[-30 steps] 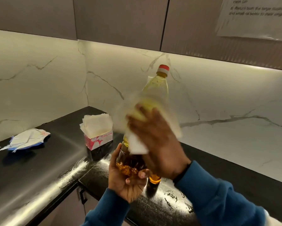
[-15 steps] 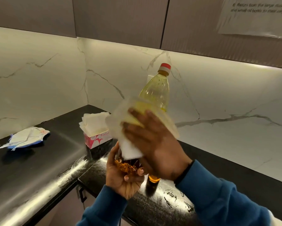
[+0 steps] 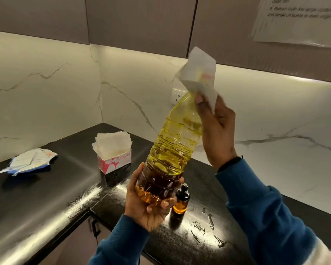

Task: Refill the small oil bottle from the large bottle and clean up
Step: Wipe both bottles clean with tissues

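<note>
The black glossy stone worktop [image 3: 46, 188] spreads below me. Above it I hold the large clear plastic bottle of yellow oil [image 3: 172, 150] tilted, my left hand [image 3: 151, 205] curled under its base. My right hand [image 3: 218, 131] pinches a white paper tissue [image 3: 199, 73] over its neck. The small amber glass dropper bottle [image 3: 180, 201] stands upright on the worktop, just behind my left hand.

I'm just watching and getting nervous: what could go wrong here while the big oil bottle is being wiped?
The big oil bottle is tilted and gripped only at its base by the left hand, so it might slip if oily. The small brown bottle stands right beside that hand and could be knocked over. Wet streaks remain on the black counter, so anything set there may get smeared. The right hand holds the tissue over the neck.
</note>
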Demonstrator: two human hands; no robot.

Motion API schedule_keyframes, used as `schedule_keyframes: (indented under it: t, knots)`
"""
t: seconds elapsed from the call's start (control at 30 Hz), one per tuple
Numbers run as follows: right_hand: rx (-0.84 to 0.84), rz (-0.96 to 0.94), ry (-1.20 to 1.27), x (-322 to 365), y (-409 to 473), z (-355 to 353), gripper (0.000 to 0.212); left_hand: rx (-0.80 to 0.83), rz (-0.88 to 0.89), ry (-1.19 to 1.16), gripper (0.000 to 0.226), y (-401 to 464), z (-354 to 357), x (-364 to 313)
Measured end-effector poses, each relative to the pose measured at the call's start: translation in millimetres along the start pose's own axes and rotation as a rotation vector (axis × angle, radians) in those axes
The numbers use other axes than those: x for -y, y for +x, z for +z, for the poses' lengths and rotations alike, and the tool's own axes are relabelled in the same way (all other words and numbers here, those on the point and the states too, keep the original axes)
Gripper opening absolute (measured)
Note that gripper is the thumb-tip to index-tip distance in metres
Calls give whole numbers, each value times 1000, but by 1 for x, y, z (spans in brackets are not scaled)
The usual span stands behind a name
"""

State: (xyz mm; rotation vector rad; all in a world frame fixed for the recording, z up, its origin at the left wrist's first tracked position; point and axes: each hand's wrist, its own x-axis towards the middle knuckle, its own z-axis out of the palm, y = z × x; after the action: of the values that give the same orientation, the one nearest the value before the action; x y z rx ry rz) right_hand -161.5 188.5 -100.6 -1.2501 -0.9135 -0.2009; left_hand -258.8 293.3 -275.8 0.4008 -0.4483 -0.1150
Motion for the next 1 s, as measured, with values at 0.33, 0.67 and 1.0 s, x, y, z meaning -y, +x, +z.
schedule_keyframes:
  t: [0.33,0.67,1.0]
  knots:
    - [-139,40,-178,-5,-4,11,27,-555,192,209,65,1,14,0]
    - [-281,-145,-411,-1,-14,30,31,-727,638,1517,85,9,16,6]
    - [223,-311,-737,-18,-51,24,50,-850,680,1515,81,7,19,3]
